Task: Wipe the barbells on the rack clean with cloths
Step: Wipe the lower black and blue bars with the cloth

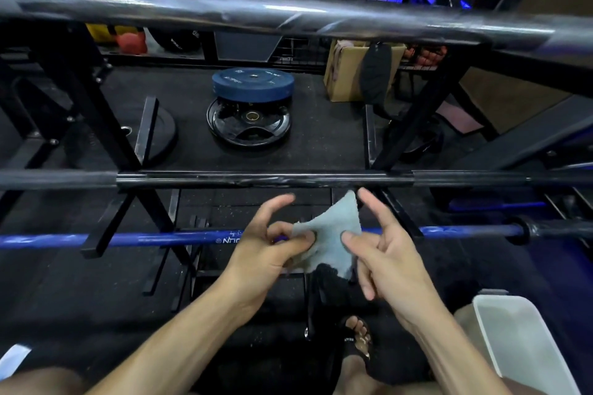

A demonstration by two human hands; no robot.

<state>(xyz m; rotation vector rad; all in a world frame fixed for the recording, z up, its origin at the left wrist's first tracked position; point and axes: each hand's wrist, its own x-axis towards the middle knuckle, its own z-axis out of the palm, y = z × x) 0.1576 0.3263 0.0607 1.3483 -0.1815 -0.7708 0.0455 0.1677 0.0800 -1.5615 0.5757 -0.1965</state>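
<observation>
The cloth (330, 240) is pale blue-grey terry, soft and nubby, matt. Just behind the cloth, the blue barbell (167, 238) is smooth painted metal with a dull sheen and white lettering. Above the cloth, the black barbell (263, 179) is glossy, scuffed metal in its middle section, matt grey at both ends. Highest above the cloth, the silver barbell (224, 8) is polished, streaky chrome. Beyond the cloth, the blue plate (253, 83) looks matt rubber, atop a shiny black plate (248, 127). The floor (321, 144) is rough, speckled black rubber. Right of the cloth, the tub (519, 337) is matt, translucent white plastic.
</observation>
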